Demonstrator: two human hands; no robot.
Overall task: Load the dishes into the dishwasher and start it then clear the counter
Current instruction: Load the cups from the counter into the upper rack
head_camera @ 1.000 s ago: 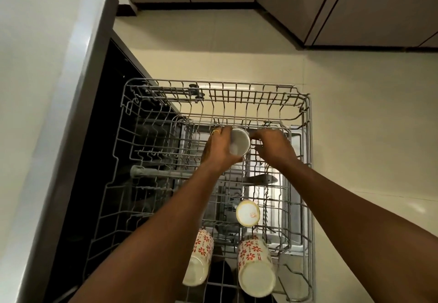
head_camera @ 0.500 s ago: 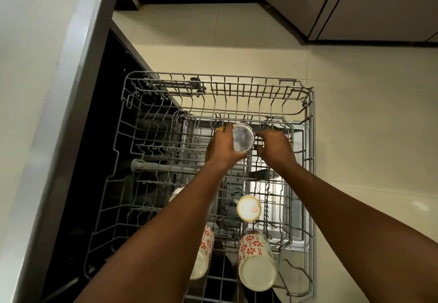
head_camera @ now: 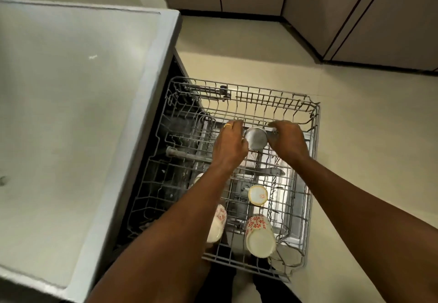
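A grey wire dishwasher rack [head_camera: 314, 137] is pulled out over the floor. A small steel cup [head_camera: 256, 138] stands upside down in the rack's far part, between my two hands. My left hand [head_camera: 231, 144], with a ring on one finger, grips the cup's left side. My right hand [head_camera: 285, 140] curls over a rack wire just right of the cup and touches it. Nearer to me, two white mugs with red flowers [head_camera: 259, 235] [head_camera: 216, 225] and a small white cup [head_camera: 257, 195] lie in the rack.
A pale counter top [head_camera: 71, 113] with a grey edge fills the left side, above the dark dishwasher opening [head_camera: 175, 122]. A flat metal utensil [head_camera: 265, 172] lies across the rack. Beige floor [head_camera: 367, 160] and cabinet doors [head_camera: 355, 13] lie to the right and beyond.
The steel cup has turned from open end facing me to bottom up and settled lower in the rack. My right hand moved closer to it. The view shifted right and pulled back.
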